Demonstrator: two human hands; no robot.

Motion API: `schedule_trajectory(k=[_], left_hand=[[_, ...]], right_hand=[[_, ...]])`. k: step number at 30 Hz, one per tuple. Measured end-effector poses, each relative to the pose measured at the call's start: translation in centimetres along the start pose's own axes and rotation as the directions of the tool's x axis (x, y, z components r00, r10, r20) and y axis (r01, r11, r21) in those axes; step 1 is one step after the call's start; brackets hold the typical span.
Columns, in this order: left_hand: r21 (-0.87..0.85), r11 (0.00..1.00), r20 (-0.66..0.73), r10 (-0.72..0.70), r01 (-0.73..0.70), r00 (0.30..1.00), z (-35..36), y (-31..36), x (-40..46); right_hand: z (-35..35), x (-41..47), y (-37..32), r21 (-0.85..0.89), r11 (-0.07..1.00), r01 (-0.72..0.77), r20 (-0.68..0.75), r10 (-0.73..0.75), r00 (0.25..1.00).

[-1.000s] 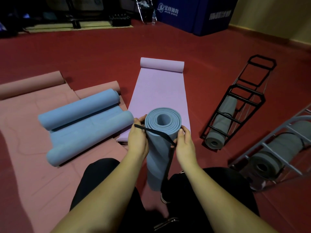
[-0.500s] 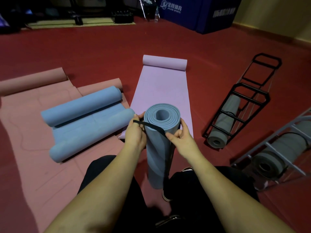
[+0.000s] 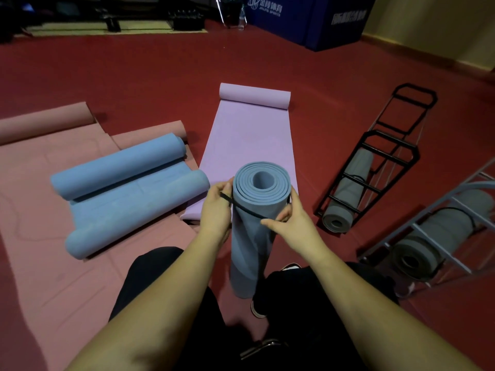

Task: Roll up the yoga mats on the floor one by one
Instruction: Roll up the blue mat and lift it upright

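Note:
A rolled grey-blue yoga mat [image 3: 253,236] stands upright on the floor between my knees. A thin black strap [image 3: 247,208] runs slantwise across its upper part. My left hand [image 3: 215,214] pinches the strap's left end against the roll. My right hand [image 3: 290,223] pinches the strap at the roll's right side, fingers curled round the mat. A light blue mat [image 3: 128,194] lies to the left, rolled in from both ends. A lilac mat [image 3: 246,137] lies flat ahead with its far end curled. Pink mats [image 3: 51,236] are spread on the left.
A black wire rack [image 3: 375,167] lies on the red floor at right, with a grey rolled mat [image 3: 345,199] inside. A grey rack [image 3: 439,231] nearer right holds another grey roll. Dark blue padded blocks [image 3: 308,20] and gym gear stand along the far wall.
The strap has slid lower from the roll's top rim onto its side. My right hand has moved down and forward along the roll with it. The left hand stays at the roll's left.

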State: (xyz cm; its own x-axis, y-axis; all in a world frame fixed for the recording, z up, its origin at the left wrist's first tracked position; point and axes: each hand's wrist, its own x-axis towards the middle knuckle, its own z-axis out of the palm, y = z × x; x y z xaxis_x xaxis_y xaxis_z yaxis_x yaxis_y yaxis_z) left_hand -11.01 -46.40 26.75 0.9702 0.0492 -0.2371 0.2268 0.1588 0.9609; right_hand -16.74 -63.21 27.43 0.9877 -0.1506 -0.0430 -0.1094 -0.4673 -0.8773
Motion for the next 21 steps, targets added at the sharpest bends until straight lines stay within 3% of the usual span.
schedule_trajectory(k=[1,3,5,7,9,11,12,14,17,21], left_hand=[[0.074,0.997,-0.054,0.029,-0.025,0.998,-0.2,0.0,-0.1],[0.063,0.996,-0.087,0.073,-0.068,0.993,-0.7,0.0,0.4],[0.011,0.996,-0.01,0.088,-0.088,0.996,-1.1,0.5,0.4],[-0.004,0.999,0.045,0.043,-0.043,0.998,-1.5,0.5,0.8],[-0.012,0.998,0.003,-0.065,0.065,0.998,-1.7,0.5,0.8],[-0.027,0.992,0.006,-0.125,0.125,0.992,-1.1,1.2,0.3],[-0.035,0.995,0.02,-0.089,0.09,0.996,-0.5,1.5,-0.1],[-0.13,0.991,0.044,-0.025,0.03,0.999,0.8,1.7,-0.8],[-0.274,0.958,0.09,-0.066,0.088,0.994,1.9,0.9,-0.4],[-0.196,0.951,-0.036,-0.252,0.241,0.967,2.4,-1.0,-0.2]], right_hand=[[0.0,0.0,-0.2,0.028,1.0,0.011,0.023,-0.012,1.0],[0.4,0.1,-0.6,0.145,0.989,0.011,0.003,-0.012,1.0],[0.8,0.1,-0.8,0.284,0.959,-0.011,-0.15,0.056,0.987],[1.1,0.6,-0.9,0.412,0.909,-0.064,-0.264,0.186,0.946],[1.3,1.3,-1.0,0.47,0.873,-0.128,-0.29,0.289,0.912],[1.7,1.8,-2.1,0.566,0.813,-0.14,-0.262,0.338,0.904],[1.9,1.8,-2.6,0.606,0.781,-0.152,-0.22,0.348,0.911],[2.3,2.3,-2.7,0.606,0.771,-0.195,-0.129,0.338,0.932],[1.3,2.0,-3.2,0.6,0.757,-0.261,-0.079,0.38,0.922],[0.6,2.6,-2.5,0.616,0.689,-0.383,-0.012,0.494,0.87]])
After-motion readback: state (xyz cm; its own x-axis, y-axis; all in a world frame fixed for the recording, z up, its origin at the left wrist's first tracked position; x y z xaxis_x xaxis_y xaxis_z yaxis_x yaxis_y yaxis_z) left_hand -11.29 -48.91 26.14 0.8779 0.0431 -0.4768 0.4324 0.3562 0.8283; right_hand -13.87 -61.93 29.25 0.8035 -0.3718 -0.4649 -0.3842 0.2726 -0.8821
